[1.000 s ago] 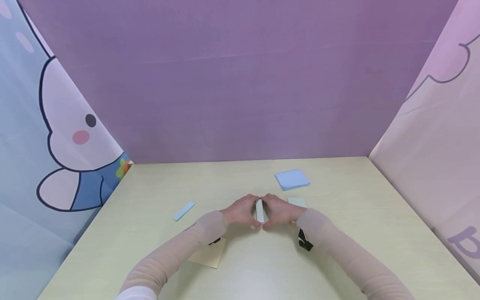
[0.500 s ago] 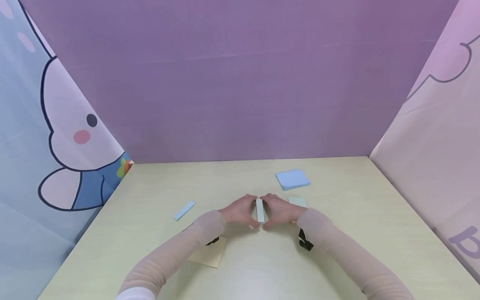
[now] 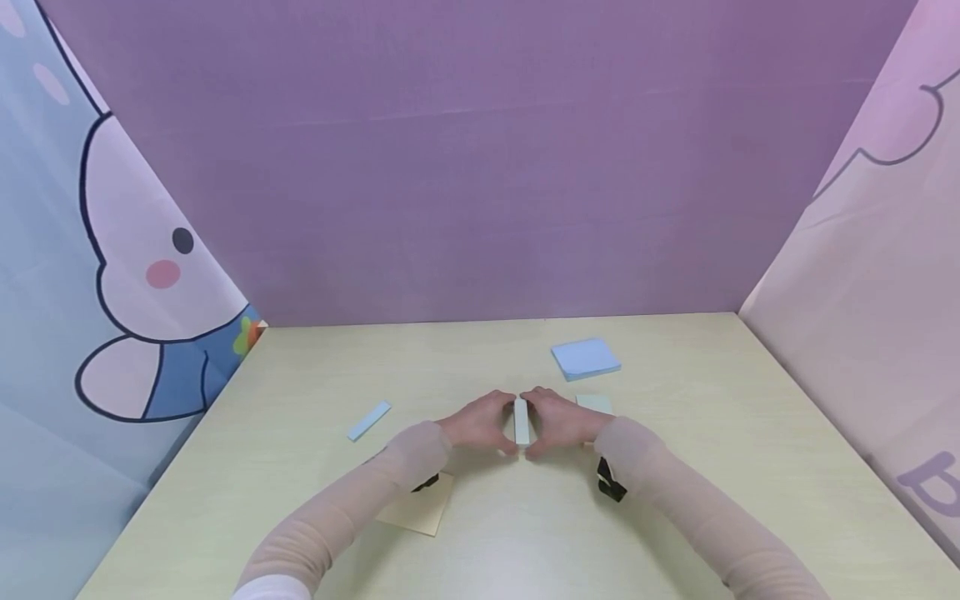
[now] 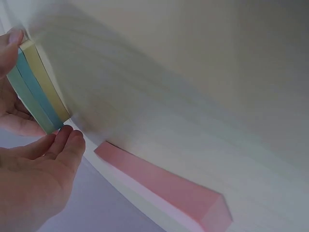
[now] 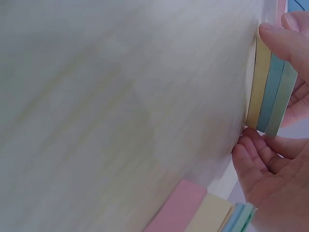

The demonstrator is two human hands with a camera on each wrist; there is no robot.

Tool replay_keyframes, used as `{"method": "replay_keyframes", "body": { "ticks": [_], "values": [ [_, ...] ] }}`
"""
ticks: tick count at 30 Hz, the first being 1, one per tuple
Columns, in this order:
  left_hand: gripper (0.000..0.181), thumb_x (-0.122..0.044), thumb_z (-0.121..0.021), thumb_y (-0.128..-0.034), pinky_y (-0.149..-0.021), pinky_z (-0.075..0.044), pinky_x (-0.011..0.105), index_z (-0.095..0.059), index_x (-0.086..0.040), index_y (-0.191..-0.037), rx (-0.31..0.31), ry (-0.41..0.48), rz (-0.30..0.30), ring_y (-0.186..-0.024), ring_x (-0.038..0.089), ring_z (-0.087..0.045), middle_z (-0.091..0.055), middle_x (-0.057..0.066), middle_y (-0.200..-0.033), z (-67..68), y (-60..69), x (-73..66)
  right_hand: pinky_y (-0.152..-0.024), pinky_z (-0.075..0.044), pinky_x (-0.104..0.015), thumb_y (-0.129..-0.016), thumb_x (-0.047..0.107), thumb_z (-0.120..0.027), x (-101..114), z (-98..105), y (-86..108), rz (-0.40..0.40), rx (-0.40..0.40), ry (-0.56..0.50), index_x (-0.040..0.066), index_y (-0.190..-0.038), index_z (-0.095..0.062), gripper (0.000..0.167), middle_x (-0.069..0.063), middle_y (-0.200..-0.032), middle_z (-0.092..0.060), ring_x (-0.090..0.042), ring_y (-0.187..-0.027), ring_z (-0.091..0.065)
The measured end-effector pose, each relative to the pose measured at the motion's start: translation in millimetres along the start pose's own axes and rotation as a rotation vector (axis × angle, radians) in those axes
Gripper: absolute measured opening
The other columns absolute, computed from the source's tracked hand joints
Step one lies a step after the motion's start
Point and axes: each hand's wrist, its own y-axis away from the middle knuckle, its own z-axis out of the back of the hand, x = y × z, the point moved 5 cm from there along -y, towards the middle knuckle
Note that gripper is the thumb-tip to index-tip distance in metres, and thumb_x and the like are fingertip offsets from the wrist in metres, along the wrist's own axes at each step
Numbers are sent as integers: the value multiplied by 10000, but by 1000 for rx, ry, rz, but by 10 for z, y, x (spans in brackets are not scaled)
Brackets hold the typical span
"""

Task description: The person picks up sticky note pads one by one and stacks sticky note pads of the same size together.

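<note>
In the middle of the table, both hands pinch a stack of narrow sticky-note pads [image 3: 522, 423] from either side. Fingers of the left hand [image 3: 480, 422] are at its far end, with the thumb near the close end. The right hand [image 3: 561, 419] mirrors this. Yellow, blue and green layers show in the wrist views, yellow nearest the tabletop. From above only the pale top layer shows. A pink block [image 4: 159, 181] lies near the left hand in the left wrist view. Beside the right hand is another layered stack [image 5: 207, 203] with pink, yellow, blue and green.
A blue pad [image 3: 586, 359] lies at the back right. A pale green square pad [image 3: 595, 404] is partly covered by the right wrist. On the left is a pale blue strip [image 3: 368, 422]. A tan square sheet [image 3: 420, 510] lies partly under the left forearm.
The stack between the hands, slightly slanted a second ago, now stands straighter. The hands have barely shifted.
</note>
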Motion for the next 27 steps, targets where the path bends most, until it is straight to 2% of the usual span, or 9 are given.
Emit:
{"method": "replay_keyframes", "body": {
  "ticks": [13,21,27],
  "values": [
    [802,-230,-808,-637,-1006,-396,330,-435,-20,-1316,8,25,23,-1123,199,-506,-516,97,-1246,9,22,-27,-1011,-380,-359,-584,335,-836,18,5,7,-13,6,7,29,-1321,-420,900,-46,-1221,-500,-184,-1120,-448],
    [820,-228,-802,-648,-1029,-376,345,-406,-1,-1328,2,22,31,-1194,230,-473,-476,121,-1319,-7,27,-10,-1002,-386,-362,-589,323,-835,31,8,-4,0,13,12,12,-1326,-418,902,-35,-1172,-506,-179,-1093,-451],
    [819,-230,-807,-640,-1030,-375,342,-412,10,-1317,-4,18,25,-1191,234,-475,-486,129,-1303,-7,31,-11,-1009,-378,-364,-576,319,-834,45,8,-3,24,7,21,-5,-1314,-427,904,-53,-1171,-509,-193,-1099,-451]
  ]
}}
